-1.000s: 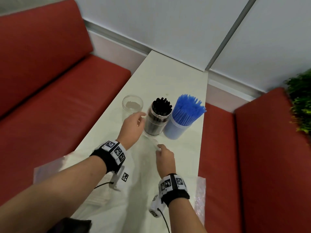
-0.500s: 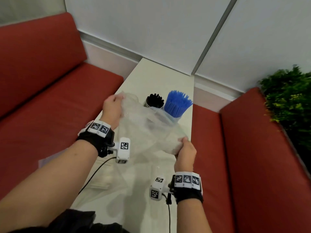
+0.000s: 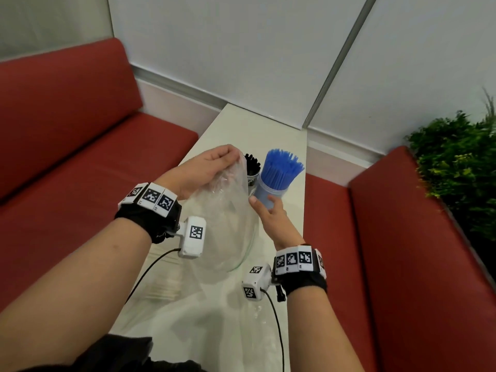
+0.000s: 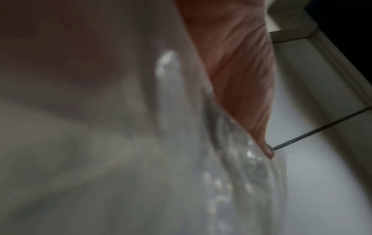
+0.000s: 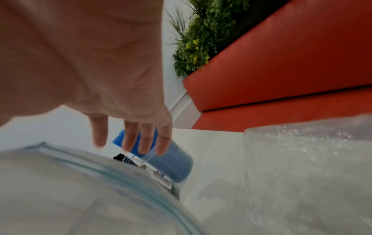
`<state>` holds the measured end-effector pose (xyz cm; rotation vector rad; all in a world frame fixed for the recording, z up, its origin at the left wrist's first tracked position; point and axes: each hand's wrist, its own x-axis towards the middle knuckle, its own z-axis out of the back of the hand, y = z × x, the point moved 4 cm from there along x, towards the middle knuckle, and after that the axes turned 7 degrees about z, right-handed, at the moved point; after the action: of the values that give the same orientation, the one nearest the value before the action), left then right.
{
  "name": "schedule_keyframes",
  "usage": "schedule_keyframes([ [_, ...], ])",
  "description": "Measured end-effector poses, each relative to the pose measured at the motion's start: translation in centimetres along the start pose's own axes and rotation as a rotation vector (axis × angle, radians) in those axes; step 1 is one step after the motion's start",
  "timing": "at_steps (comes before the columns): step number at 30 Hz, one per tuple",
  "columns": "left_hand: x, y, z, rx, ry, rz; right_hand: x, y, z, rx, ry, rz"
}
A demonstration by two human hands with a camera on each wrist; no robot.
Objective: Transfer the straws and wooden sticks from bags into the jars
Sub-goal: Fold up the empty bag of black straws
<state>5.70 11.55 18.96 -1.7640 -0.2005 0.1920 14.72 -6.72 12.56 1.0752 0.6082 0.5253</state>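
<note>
Above the narrow white counter point(image 3: 257, 124), the left hand point(image 3: 204, 170) pinches the top edge of a clear plastic bag point(image 3: 228, 226) between thumb and curled fingers and holds it up, so that the bag hangs down toward the counter with its greenish zip edge curving along its right side. From the left wrist view the crumpled film fills most of the frame and only a thumb edge shows beside it; what lies inside the bag is too blurred to tell.

The right hand point(image 3: 271, 213) grips nothing — its fingers point(image 5: 145, 139) are straight and spread, reaching toward the jar of blue straws point(image 3: 279, 173). In the right wrist view the fingertips lie over the jar's rim, though whether they touch it cannot be told. That jar stands upright on the counter, packed full, the straws fanning out at the top. Just to its left, partly hidden behind the raised bag, stands a second jar of black straws point(image 3: 252, 167), also upright.

Nearer the person, more clear bags point(image 3: 214, 318) lie flat and crumpled on the counter — a pale bundle shows under the film at the left, too blurred to name. Red upholstered benches point(image 3: 80, 157) run along both sides of the counter, and a green plant point(image 3: 461, 162) sits behind the right one.
</note>
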Motion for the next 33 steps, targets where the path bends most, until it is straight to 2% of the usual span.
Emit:
schedule_keyframes([
  [2,0.2,-0.2,0.1,-0.001,0.059,0.012,0.0,-0.1,-0.9,0.061,0.012,0.044],
  [4,0.5,-0.5,0.6,0.085,0.018,-0.005,-0.2,0.2,-1.4,0.154,-0.035,0.100],
  [5,0.7,-1.0,1.2,0.148,-0.056,-0.038,-0.3,0.2,-1.1,0.214,-0.111,0.120],
  [8,0.6,-2.7,4.5,0.286,-0.400,-0.172,-0.5,-0.1,1.6,0.316,-0.378,0.120],
  [11,0.1,-3.4,5.9,0.290,-0.577,-0.244,-0.6,0.1,4.5,0.468,-0.494,0.145],
  [13,0.1,-3.7,5.8,0.322,-0.665,-0.257,-0.7,0.5,5.1,0.724,-0.413,0.142],
  [15,0.2,-4.0,5.8,0.237,-0.744,-0.232,-1.1,0.9,4.8,0.850,-0.163,0.134],
  [16,0.3,-4.1,6.0,0.141,-0.763,-0.216,-1.6,0.9,4.2,0.806,-0.046,0.136],
  [18,0.5,-4.1,6.5,-0.114,-0.698,-0.156,-2.5,0.7,3.1,0.593,0.038,0.170],
  [19,0.7,-3.9,6.6,-0.184,-0.607,-0.098,-2.6,0.4,2.8,0.536,0.004,0.191],
  [20,0.8,-3.5,6.6,-0.158,-0.496,0.001,-2.8,0.2,2.9,0.563,-0.080,0.209],
  [22,0.1,-1.5,6.0,0.061,-0.266,0.295,-2.8,0.2,3.5,0.653,-0.281,0.270],
  [23,-0.5,-0.1,5.2,0.144,-0.161,0.407,-2.7,0.5,3.6,0.626,-0.342,0.303],
  [24,-0.9,1.2,4.6,0.187,-0.098,0.442,-2.6,0.9,3.5,0.563,-0.367,0.330],
  [25,-1.0,2.3,4.2,0.191,-0.121,0.436,-2.6,1.2,3.3,0.508,-0.387,0.352],
  [29,-0.7,3.2,5.9,0.237,-0.585,0.245,-3.1,0.7,4.7,0.338,-0.591,0.321],
  [31,-0.7,2.1,6.7,0.252,-0.647,0.128,-3.3,-0.6,5.8,0.281,-0.681,0.272],
  [33,-0.7,0.7,6.3,0.300,-0.640,0.002,-3.4,-2.3,6.1,0.217,-0.727,0.199],
])
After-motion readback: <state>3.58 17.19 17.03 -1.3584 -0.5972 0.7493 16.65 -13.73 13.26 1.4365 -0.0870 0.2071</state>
